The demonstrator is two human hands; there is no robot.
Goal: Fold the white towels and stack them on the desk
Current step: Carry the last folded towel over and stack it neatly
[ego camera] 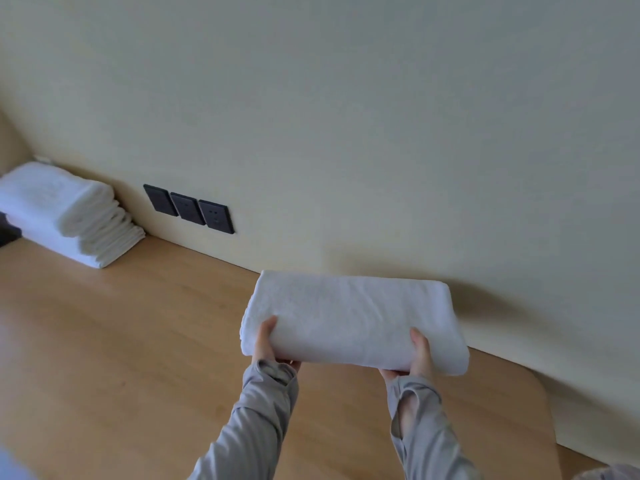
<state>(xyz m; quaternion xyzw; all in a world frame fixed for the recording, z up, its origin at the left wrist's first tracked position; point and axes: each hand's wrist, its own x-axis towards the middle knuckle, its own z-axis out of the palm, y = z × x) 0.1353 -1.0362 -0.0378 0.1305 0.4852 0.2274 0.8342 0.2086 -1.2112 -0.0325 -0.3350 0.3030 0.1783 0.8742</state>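
A folded white towel (353, 318) is held above the wooden desk (121, 341), near the wall. My left hand (268, 341) grips its near left edge, thumb on top and fingers underneath. My right hand (417, 358) grips its near right edge the same way. Both arms wear grey sleeves. A stack of several folded white towels (69, 213) rests on the desk at the far left, against the wall.
Three dark wall sockets (189, 208) sit low on the cream wall (346, 116) just above the desk. The desk's rounded right corner (540, 386) lies right of my hands. A dark object (7, 230) shows at the left edge beside the stack.
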